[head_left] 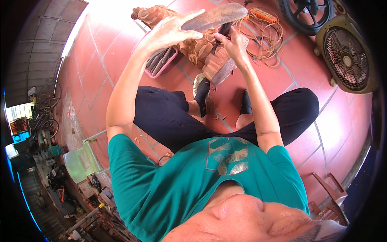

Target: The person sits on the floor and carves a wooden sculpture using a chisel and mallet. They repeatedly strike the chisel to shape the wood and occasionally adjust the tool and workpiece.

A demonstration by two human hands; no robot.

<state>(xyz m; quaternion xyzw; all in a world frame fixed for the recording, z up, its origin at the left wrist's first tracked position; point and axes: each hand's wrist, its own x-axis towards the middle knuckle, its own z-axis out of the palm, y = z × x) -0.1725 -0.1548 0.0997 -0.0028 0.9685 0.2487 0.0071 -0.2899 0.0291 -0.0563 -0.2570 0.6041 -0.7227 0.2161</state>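
My left hand (171,34) is at the narrow end of a long, smooth wooden mallet (217,17). Its thumb and forefinger are spread on either side of the wood; the other fingers are hidden. Closed round the dark handle of a chisel (224,29), my right hand (234,42) is just below the mallet's broad end. The chisel slants down toward a brown wood carving (197,48), whose blocky end (219,66) lies between my feet. Both arms reach out over my crossed legs.
A pink basket (163,67) of tools stands left of the carving. Right of it lie an orange power strip (264,15) and a coiled cord (264,50). Farther right are a wheel (310,18) and a fan (346,58). Shavings dot the tiled floor (96,72).
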